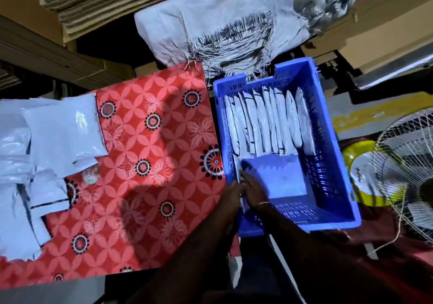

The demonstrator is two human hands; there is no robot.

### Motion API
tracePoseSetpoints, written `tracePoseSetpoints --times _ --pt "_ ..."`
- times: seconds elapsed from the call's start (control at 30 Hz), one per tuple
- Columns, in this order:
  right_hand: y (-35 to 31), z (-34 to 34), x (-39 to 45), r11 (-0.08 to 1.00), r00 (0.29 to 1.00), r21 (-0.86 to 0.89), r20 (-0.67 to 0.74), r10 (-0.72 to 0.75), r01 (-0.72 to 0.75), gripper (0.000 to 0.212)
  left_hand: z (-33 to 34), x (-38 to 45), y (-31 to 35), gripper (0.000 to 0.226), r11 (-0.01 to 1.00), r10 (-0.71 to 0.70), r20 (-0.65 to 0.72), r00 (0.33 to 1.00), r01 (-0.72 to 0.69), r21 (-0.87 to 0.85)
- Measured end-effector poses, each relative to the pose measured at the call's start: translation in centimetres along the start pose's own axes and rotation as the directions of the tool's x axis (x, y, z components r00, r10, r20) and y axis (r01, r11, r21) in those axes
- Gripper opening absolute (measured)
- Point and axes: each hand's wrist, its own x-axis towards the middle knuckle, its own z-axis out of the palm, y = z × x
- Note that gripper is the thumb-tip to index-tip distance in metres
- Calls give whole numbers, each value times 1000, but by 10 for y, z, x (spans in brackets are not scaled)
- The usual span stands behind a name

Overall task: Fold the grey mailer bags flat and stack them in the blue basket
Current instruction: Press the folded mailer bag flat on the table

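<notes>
Fingers (243, 177) of both hands pinching one folded mailer (238, 170) upright against blue basket (332, 153) wall. Beyond fingertips, row of stacked bags (269, 123). Left of them, unfolded bags (58, 125) on bench (152, 151). Likely to topple or unfold if released unsupported.

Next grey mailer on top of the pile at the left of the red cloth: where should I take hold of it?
Probably by the top mailer at its right edge, coming from the red cloth side. That edge lies over bare cloth, uncovered; its left side overlaps the pile.
</notes>
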Motion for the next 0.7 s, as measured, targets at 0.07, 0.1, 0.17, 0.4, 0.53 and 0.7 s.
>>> tracePoseSetpoints --times 0.07,0.1,0.17,0.4,0.53,0.7 --pt "8 2 1 1000 1000 10 21 2 -2 41 0 1 -3 22 999 -5 -13 1000 4 -43" --pt "12 2 3 1000 1000 -2 30 5 -5 42 -1 1 -4 23 998 -13 -21 1000 12 -60" --pt "16 1 6 999 999 -42 34 19 -18 42 -2 0 -3 23 997 -36 -32 999 34 -76" --pt "-20 -19 -11 977 951 -139 -245 -191 160 29 -19 -40 18 30 1000 -16 27 1000 16 -15" --pt "-70 -21 -34 900 859 -178 -271 -434 398 43 -52 -60 20 19 990 35 -6 999 -36 -140" --pt "-134 18 -55 779 778 -210 -107 -620 592 31 -128 -83 23 19 962 60 -125 990 -91 -258"
